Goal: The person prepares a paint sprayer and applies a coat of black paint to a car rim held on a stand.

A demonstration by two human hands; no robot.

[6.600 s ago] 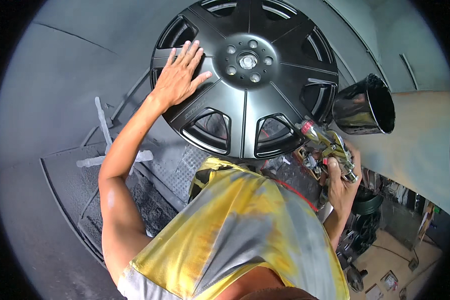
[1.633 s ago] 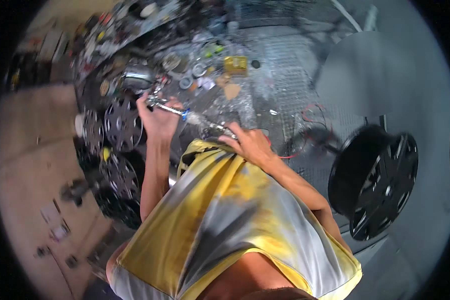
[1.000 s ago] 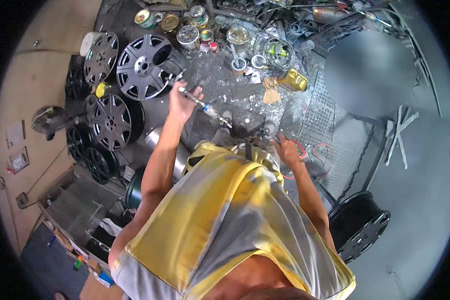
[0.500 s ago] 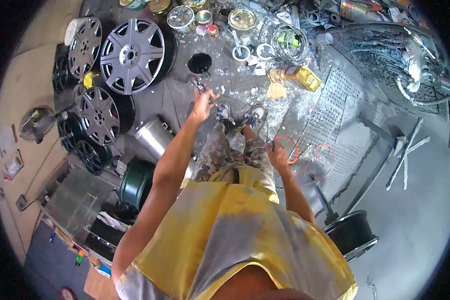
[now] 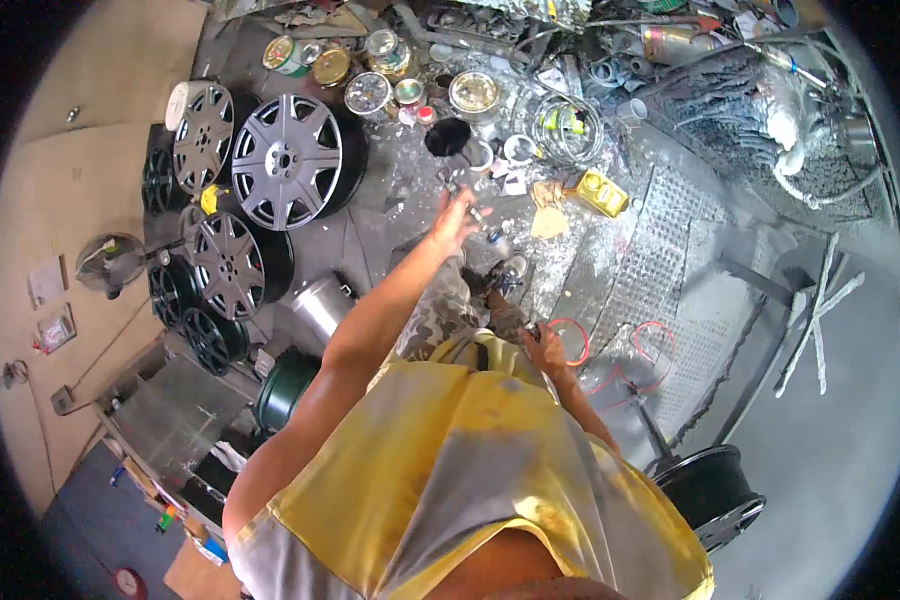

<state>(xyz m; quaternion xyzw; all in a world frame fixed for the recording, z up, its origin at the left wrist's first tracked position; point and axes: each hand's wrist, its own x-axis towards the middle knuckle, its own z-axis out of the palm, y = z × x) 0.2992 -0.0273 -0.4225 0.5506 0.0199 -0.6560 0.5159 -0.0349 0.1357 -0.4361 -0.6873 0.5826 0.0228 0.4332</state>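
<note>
My left hand (image 5: 453,222) stretches forward, closed round the handle of a metal spray gun (image 5: 454,186). A round black cup (image 5: 448,137) sits at the far end of the gun. My right hand (image 5: 545,350) is low beside my right thigh, fingers curled round the end of a red air hose (image 5: 582,345). A small dark piece shows at its fingertips; its exact shape is hidden. The hose loops out to the right above the floor.
Silver wheel rims (image 5: 286,162) stand at the left, with a metal tank (image 5: 323,305) nearer. Paint cans (image 5: 474,93), a coiled hose (image 5: 568,128) and a yellow tin (image 5: 602,193) lie ahead. At right are a metal stand (image 5: 753,370) and a black rim (image 5: 705,487).
My left hand has swung rightward with the spray gun and its cup. My right hand has shifted slightly back and left, still on the hose end. The whole view has tilted a little.
</note>
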